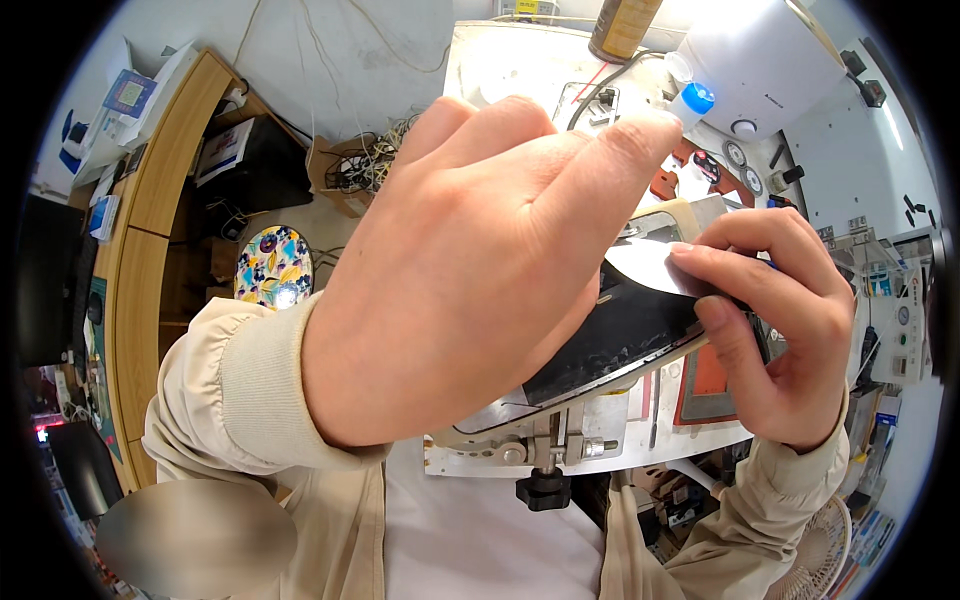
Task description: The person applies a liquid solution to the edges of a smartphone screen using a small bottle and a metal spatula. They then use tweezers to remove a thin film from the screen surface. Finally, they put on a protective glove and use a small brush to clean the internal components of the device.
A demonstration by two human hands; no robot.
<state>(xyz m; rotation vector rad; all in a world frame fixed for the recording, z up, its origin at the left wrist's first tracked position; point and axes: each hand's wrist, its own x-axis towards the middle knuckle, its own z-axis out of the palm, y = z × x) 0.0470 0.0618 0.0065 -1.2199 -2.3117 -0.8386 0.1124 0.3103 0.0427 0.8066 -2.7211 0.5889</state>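
A dark flat panel, tablet- or screen-like, lies in a metal clamping holder with a black knob at its near side. My right hand pinches a thin, shiny, pointed sheet between thumb and fingers, over the panel's right part. My left hand is close to the camera, back of the hand up, above the panel's left part. Its fingers are curled closed and their tips are hidden, so what they hold cannot be made out. Just past its knuckle shows a blue-capped bottle.
Behind the panel stand a brown can and a white box-shaped device. A red mat lies on the bench to the right. At left are a wooden cabinet, a flower-patterned stool and a box of tangled cables.
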